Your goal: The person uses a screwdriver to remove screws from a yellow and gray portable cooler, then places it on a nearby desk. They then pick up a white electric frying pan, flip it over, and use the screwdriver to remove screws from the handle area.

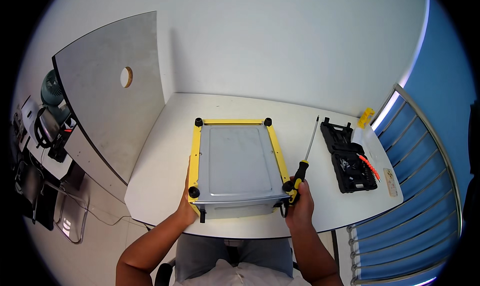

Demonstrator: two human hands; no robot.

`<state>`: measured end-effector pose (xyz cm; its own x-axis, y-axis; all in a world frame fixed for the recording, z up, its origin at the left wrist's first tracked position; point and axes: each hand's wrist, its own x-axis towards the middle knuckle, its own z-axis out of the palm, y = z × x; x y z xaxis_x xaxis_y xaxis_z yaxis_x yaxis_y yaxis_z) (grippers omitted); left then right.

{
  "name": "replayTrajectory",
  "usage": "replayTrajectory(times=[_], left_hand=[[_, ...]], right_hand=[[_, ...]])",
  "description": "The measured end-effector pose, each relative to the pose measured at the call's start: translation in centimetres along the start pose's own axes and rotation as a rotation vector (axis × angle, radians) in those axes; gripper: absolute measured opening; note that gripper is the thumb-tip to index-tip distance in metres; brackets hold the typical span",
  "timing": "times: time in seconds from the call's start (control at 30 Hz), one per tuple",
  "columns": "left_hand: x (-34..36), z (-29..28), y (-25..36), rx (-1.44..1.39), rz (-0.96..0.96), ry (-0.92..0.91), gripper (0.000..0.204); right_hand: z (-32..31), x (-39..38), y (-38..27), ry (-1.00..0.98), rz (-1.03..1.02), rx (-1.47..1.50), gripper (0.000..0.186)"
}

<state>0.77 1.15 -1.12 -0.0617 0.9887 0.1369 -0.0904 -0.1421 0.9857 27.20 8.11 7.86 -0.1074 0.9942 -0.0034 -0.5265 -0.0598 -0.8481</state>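
A grey metal box (239, 158) with yellow edge rails and black round feet at its corners lies in front of me, its feet facing up. My left hand (188, 210) is closed against its near left side, with most of the fingers hidden behind the yellow rail. A long screwdriver (300, 176) with a black and yellow handle is in my right hand (301, 204), its shaft pointing up and away. That hand is closed around the handle, right beside the box's near right corner. A short black cord loop (284, 209) hangs at this corner.
The box rests on a white table (160, 151). At the right are an opened black tool case (353, 173), an orange flexible shaft (369, 167) and a yellow-handled tool (365, 117). A grey partition (107, 101) stands left, metal railing (430, 131) right.
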Motion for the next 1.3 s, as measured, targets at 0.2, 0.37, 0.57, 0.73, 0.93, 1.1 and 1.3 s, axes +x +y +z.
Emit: replayTrajectory(times=[0.2,0.37,0.57,0.73,0.93,1.1,1.3], left_hand=[[0.7,-2.7,-2.8,0.164,0.191,-0.064,0.079],[-0.1,-0.2,5.3,0.521,0.244,0.134,0.092],[-1.0,-3.3,2.4,0.696,-0.025,-0.096,0.086],[-0.9,-2.3,2.1,0.512,-0.185,-0.198,0.088],[-0.6,-1.8,1.5,0.236,0.042,-0.114,0.091],[0.3,2.3,7.0,0.149,0.363,0.055,0.087],[3.0,1.5,10.3,0.245,0.651,0.126,0.085]], right_hand=[[-1.6,0.0,1.0,-0.085,-0.016,0.017,0.032],[-3.3,-0.8,2.9,-0.018,-0.035,0.024,0.033],[-3.9,-1.9,4.0,-0.098,-0.046,0.013,0.034],[-4.0,-1.8,4.4,-0.129,-0.06,0.043,0.037],[-2.1,-0.9,2.2,-0.108,-0.089,0.051,0.036],[0.0,-0.4,-1.1,-0.024,-0.069,-0.023,0.036],[2.5,0.4,-4.4,-0.115,-0.045,-0.095,0.03]])
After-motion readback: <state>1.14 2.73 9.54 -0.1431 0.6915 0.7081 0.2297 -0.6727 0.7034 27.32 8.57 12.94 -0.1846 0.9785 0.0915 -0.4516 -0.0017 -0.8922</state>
